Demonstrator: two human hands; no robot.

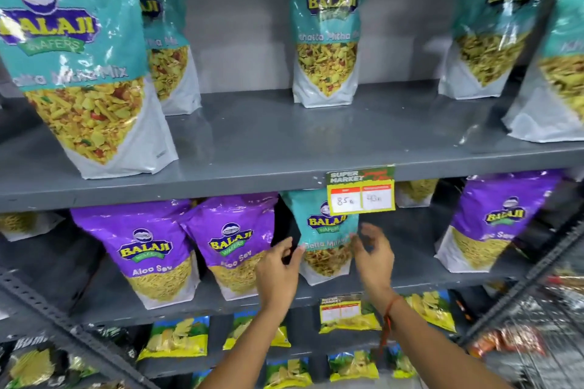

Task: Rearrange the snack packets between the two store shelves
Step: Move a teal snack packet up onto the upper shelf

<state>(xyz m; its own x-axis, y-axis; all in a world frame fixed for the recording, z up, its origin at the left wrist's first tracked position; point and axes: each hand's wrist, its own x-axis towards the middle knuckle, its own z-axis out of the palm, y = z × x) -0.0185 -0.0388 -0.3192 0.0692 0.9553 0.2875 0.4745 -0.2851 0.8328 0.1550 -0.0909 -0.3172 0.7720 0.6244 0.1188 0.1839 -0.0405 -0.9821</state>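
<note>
Two open hands, left hand (pixel 279 268) and right hand (pixel 373 259), flank a teal Khatta Mitha Mix pouch (pixel 325 240) at 6 o'clock on the lower shelf (pixel 410 275); light, crinkly and slippery, it is best gripped by both side edges.

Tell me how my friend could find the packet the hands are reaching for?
Find the yellow price tag hanging off the upper grey shelf. Right under it, on the next shelf down, stands a teal packet between the left hand and right hand. It is the only teal one there; its neighbours, the Aloo Sev packets, are purple.
</note>
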